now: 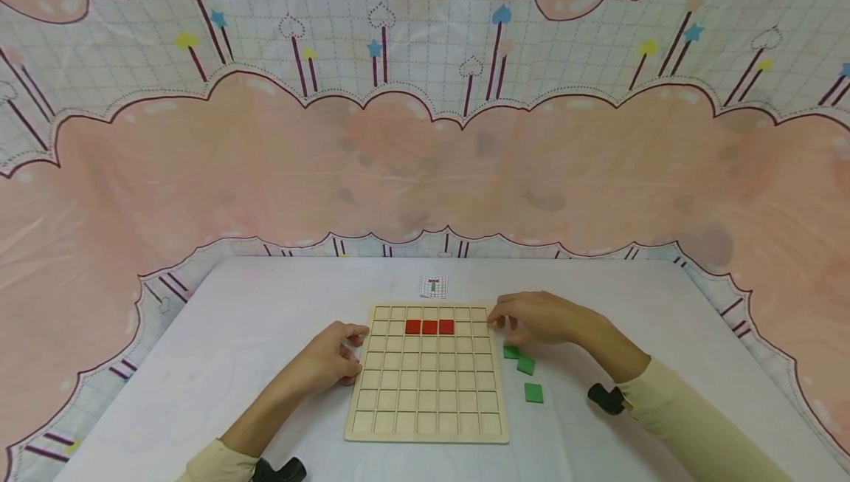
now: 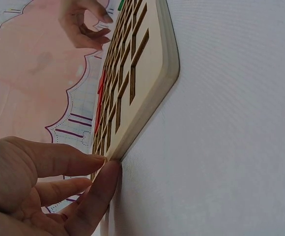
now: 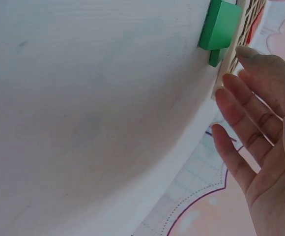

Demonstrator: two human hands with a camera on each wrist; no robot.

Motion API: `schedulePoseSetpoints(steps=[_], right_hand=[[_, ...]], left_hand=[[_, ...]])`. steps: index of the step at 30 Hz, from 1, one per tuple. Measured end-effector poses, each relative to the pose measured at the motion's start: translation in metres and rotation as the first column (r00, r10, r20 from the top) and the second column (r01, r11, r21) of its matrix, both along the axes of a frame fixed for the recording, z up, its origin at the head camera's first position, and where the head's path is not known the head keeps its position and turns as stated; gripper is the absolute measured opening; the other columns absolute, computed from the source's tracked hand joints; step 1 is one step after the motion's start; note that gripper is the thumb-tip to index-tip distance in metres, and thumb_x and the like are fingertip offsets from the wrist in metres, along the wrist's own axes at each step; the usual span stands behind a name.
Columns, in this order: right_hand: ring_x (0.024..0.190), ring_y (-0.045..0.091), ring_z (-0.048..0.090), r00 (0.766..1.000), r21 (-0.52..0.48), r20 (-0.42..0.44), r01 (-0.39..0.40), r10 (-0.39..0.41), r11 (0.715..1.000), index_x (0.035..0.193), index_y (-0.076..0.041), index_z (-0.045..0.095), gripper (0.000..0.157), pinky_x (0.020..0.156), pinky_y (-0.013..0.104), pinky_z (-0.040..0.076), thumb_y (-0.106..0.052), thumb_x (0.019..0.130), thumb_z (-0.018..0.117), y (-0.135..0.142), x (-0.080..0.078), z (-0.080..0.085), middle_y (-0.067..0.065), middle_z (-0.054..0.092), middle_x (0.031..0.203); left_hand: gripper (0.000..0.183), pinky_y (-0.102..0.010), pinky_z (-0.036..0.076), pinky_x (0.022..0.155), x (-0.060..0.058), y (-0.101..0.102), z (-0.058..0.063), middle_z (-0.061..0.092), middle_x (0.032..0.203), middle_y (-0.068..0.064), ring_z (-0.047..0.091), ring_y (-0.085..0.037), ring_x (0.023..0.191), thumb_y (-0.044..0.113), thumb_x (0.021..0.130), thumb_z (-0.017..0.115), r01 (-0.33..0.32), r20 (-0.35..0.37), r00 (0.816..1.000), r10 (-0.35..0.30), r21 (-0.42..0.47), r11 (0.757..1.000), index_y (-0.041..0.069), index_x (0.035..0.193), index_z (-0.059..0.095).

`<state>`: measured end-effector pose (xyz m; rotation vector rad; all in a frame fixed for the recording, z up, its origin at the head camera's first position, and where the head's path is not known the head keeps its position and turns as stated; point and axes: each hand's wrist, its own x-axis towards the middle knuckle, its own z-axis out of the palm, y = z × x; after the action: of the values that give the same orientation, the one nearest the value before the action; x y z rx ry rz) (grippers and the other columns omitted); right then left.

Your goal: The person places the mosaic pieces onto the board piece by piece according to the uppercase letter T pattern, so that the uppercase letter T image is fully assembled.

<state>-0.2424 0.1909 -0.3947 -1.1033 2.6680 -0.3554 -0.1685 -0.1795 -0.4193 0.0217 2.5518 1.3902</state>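
A pale wooden grid board (image 1: 426, 437) lies flat on the white table, with three red square tiles (image 1: 429, 327) side by side in its second row from the back. My left hand (image 1: 330, 356) touches the board's left edge, two fingertips set apart along it. In the left wrist view, its fingers (image 2: 59, 158) are bent loosely against that edge. At the board's far right side is my right hand (image 1: 534, 316), fingertips against or close to the edge. Spread and holding nothing, its fingers (image 3: 245, 123) show in the right wrist view.
Three green square tiles, the nearest one (image 1: 533, 393) apart from the other two (image 1: 525, 365), lie right of the board. A small card (image 1: 434, 286) with a printed grid pattern lies behind it. A patterned cloth (image 1: 425, 172) hangs beyond the table's far edge.
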Motion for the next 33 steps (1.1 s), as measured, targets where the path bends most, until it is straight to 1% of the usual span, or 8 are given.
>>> schedulePoseSetpoints(steps=[8,14,20,24,30,33], right_hand=[[0.091,0.007,0.058,1.0,0.01,0.003,0.013,-0.013,1.0,0.12,-0.019,0.072,0.033,0.077,0.026,0.051,-0.024,0.088,0.078,0.007,0.006,-0.002,-0.012,0.063,0.102],[0.089,0.006,0.058,1.0,0.012,0.008,0.003,-0.003,1.0,0.119,-0.02,0.073,0.034,0.076,0.025,0.051,-0.027,0.087,0.081,0.011,0.01,-0.005,-0.014,0.062,0.1],[0.085,0.005,0.056,1.0,0.006,0.014,0.008,-0.008,1.0,0.116,-0.022,0.073,0.032,0.074,0.025,0.05,-0.029,0.086,0.081,0.014,0.012,-0.009,-0.015,0.06,0.096],[0.084,0.004,0.055,1.0,0.001,0.02,-0.004,0.004,1.0,0.115,-0.024,0.074,0.029,0.074,0.024,0.049,-0.03,0.087,0.08,0.015,0.013,-0.011,-0.016,0.059,0.094],[0.082,0.002,0.054,1.0,0.005,-0.006,-0.029,0.029,1.0,0.111,-0.027,0.075,0.024,0.073,0.023,0.047,-0.03,0.088,0.079,0.018,0.014,-0.013,-0.017,0.057,0.092],[0.081,0.002,0.054,0.999,-0.003,-0.031,-0.042,0.041,0.999,0.108,-0.025,0.075,0.022,0.072,0.023,0.048,-0.028,0.087,0.08,0.019,0.014,-0.013,-0.016,0.057,0.091]], left_hand=[[0.065,-0.03,0.054,0.057,0.0,0.0,0.001,0.052,0.114,-0.014,0.053,-0.02,0.077,-0.019,0.076,0.068,0.011,-0.003,1.0,-0.011,-0.001,1.0,-0.009,0.139,0.054],[0.065,-0.03,0.053,0.057,0.0,0.0,0.001,0.052,0.112,-0.013,0.053,-0.02,0.076,-0.018,0.076,0.068,0.012,-0.009,1.0,-0.012,-0.01,1.0,-0.009,0.139,0.054],[0.065,-0.029,0.054,0.057,0.001,0.0,0.0,0.053,0.113,-0.014,0.053,-0.02,0.077,-0.019,0.075,0.067,0.012,-0.014,1.0,-0.012,0.013,1.0,-0.01,0.138,0.054],[0.065,-0.03,0.054,0.057,0.001,-0.001,0.001,0.052,0.113,-0.015,0.053,-0.02,0.077,-0.02,0.075,0.067,0.017,-0.019,1.0,-0.017,0.018,1.0,-0.011,0.138,0.054],[0.065,-0.029,0.054,0.056,0.0,-0.001,0.001,0.052,0.112,-0.014,0.053,-0.02,0.077,-0.019,0.074,0.068,0.021,-0.022,1.0,-0.021,0.004,1.0,-0.011,0.138,0.054],[0.065,-0.029,0.054,0.056,0.0,-0.001,0.001,0.052,0.112,-0.014,0.053,-0.02,0.077,-0.018,0.075,0.068,0.023,-0.017,1.0,-0.023,-0.001,1.0,-0.01,0.138,0.054]])
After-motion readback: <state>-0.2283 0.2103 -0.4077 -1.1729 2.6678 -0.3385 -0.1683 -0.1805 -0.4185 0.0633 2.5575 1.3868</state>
